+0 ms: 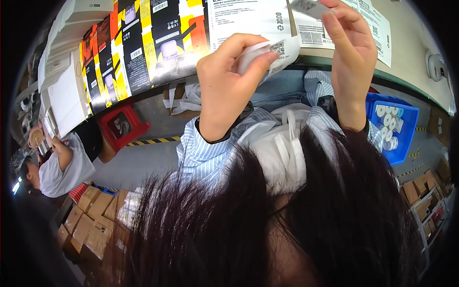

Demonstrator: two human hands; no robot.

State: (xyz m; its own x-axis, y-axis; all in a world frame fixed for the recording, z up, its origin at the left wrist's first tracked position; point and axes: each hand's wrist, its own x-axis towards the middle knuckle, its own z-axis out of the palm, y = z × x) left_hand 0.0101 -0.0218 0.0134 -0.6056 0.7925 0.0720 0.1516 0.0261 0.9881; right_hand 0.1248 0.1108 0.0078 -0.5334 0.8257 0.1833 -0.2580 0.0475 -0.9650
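My left hand [224,82] is closed around a curled strip of white labels [289,53], its thumb pressing on the strip beside a printed square code. Higher and to the right, my right hand [355,56] pinches a small pale label [308,6] between thumb and fingers. That label is apart from the strip and partly cut off by the upper edge. Both hands are raised at the near edge of the table, in front of white printed sheets [234,26] lying on it. More printed sheets [381,29] show behind my right hand.
Left on the table are glossy black, yellow and orange packaging sheets [138,60] and white boxes [71,26]. A white device [436,67] sits far right. Below are a red stool [135,130], a blue bin [409,125] of label rolls, and cardboard boxes [88,225]. Another person [71,167] works at left.
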